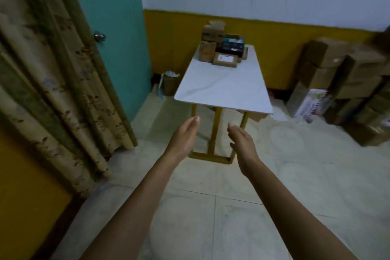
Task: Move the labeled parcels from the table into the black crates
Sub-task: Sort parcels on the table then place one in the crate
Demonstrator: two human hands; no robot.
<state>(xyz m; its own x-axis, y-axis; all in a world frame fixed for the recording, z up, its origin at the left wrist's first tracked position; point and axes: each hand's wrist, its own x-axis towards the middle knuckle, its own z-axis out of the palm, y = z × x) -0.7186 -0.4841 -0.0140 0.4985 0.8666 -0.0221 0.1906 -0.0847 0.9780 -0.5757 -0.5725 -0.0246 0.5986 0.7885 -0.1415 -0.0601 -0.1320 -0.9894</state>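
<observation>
**Reaching empty-handed toward the parcel table**

Stretching forward in the head view, both bare arms extend from the bottom edge toward a white-topped table (pixel 223 88) that stands against a yellow-and-white wall. The left hand (pixel 184 138) is released, fingers straight and together, palm turned inward, grasping nothing. The right hand (pixel 242 139) matches it at 3 o'clock of the left, also released and empty, palm facing the other hand. Both hands hang over the tiled floor (pixel 232 207), short of the table's near edge and apart from it.

The labeled parcels (pixel 221 48) sit clustered at the table's far end, at 12 o'clock from the hands and well apart from them. Among them, 1 flat brown box with a white label (pixel 225 59) lies nearest the viewer; a dark box with teal print (pixel 233 45) rests behind it, and taller cardboard boxes (pixel 212 36) are stacked at its 10 o'clock. The rest of the tabletop is bare.

At 9 o'clock of the table stands a teal door (pixel 109 27) with a round metal knob (pixel 99 36), and a patterned curtain (pixel 48 69) hangs further left. A small bin (pixel 171 83) sits on the floor between door and table. At 3 o'clock of the table, brown cartons (pixel 346 82) are piled against the wall. The frame is slightly blurred, so label text cannot be read.
</observation>
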